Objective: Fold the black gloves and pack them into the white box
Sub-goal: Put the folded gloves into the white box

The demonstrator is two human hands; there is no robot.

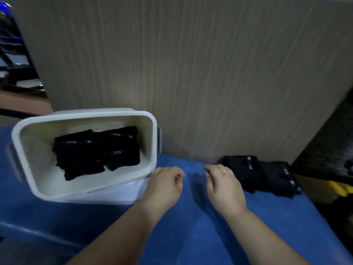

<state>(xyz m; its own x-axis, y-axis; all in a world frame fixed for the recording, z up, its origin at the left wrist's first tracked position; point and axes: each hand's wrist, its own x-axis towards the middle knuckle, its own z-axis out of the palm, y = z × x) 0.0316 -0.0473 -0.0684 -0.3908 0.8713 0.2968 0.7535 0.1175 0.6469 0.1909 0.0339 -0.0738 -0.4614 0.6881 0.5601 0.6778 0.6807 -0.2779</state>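
Left hand [164, 185]: fingers loosely curled toward the palm, holding nothing. It is positioned palm-down over the blue cloth surface [191, 230], just beside the near right corner of the white box [84, 114]. Contact with the box rim cannot be confirmed.

Right hand [224, 186]: fingers loosely curled and pointing down, holding nothing. It is positioned palm-down over the same surface, a short gap to the right of the left hand. The fingertips are near the cloth; contact cannot be confirmed.

Both forearms enter from the near edge and are bare.

White box: rectangular, with rounded corners and grey side latches. It sits on the left of the surface, tilted so that its opening faces the camera. Its near edge rests on a flat white item [114, 195] that cannot be identified.

Folded black gloves [97, 152]: packed inside the box in two adjacent stacks, covering most of the floor. Small light labels show on several.

Loose black gloves [263, 175]: a flat pile on the cloth, just right of the right hand, at the far right of the surface.

Wood-grain panel [191, 73]: stands upright directly behind the surface.

Yellow object [342, 188]: at the right edge, beyond the pile.
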